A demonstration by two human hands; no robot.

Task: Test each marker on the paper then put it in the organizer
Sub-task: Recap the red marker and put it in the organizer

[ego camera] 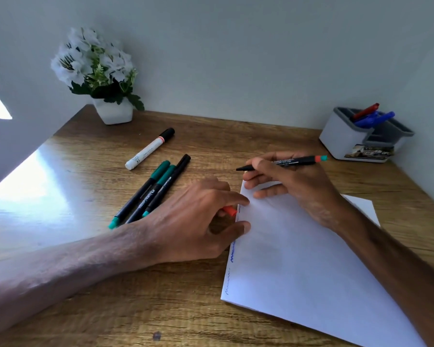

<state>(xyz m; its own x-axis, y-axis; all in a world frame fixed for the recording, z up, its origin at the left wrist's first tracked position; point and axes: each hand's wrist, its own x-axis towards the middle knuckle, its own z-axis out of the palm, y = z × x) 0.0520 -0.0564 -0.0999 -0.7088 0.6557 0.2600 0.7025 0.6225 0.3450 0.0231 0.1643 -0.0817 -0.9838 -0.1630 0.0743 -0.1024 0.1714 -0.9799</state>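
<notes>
Slim black marker (286,162) with orange-red band and teal end: uncapped, tip pointing left, held in the air just above the far corner of the white paper sheet (298,259). Right hand (293,186) grips it mid-barrel in a writing pinch, fingers curled. Likely light, rigid, smooth plastic that could roll if laid down. Best taken near the tip for control; the nib looks fine, so light pressure only. Left hand (198,221) is curled, pinching the small orange-red cap (229,210), fingertips resting on the paper's left edge. Blue and grey scribbles run along that edge. Three capped slim markers (150,191) and a white marker with black cap (149,149) lie on the wooden surface (161,296), left of the paper. Grey-and-white plastic organizer (346,141), far right, holds red and blue pens (376,117). Potted white flowers (98,76) at the back left.
</notes>
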